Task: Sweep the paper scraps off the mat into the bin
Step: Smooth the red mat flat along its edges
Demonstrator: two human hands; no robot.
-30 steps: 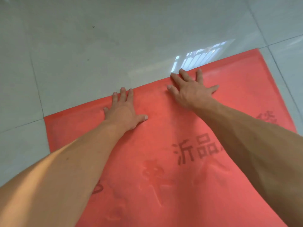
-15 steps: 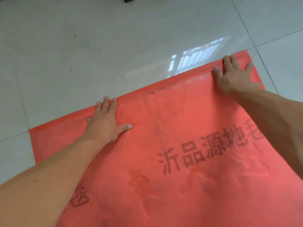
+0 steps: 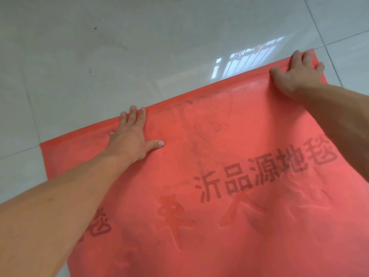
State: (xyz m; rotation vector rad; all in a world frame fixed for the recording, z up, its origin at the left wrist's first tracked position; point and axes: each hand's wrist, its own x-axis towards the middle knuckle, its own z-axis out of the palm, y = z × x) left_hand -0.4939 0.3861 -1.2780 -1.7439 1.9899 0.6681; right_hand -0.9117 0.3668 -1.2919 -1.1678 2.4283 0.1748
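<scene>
The tiled floor [image 3: 99, 56] fills the top and left of the view, pale and glossy, with a window reflection [image 3: 245, 58] just beyond the mat's far edge and a few dark specks on the tiles. The red mat [image 3: 229, 226] lies flat on it, covering the lower right; its far edge runs diagonally, low at the left and rising to the far right corner. How long the mat is cannot be told, since it is cut off at the bottom and right of the frame. Dark printed characters and faint embossed ones cross its middle, some hidden under the left forearm. The far edge looks slightly raised or folded into a ridge. Open floor lies beyond that edge and off the mat's left side. The left hand [image 3: 131, 138] lies flat with fingers spread, fingertips at the far edge, holding nothing. The right hand [image 3: 297, 72] sits at the far right corner, fingers curled over the edge; whether it grips is unclear.
</scene>
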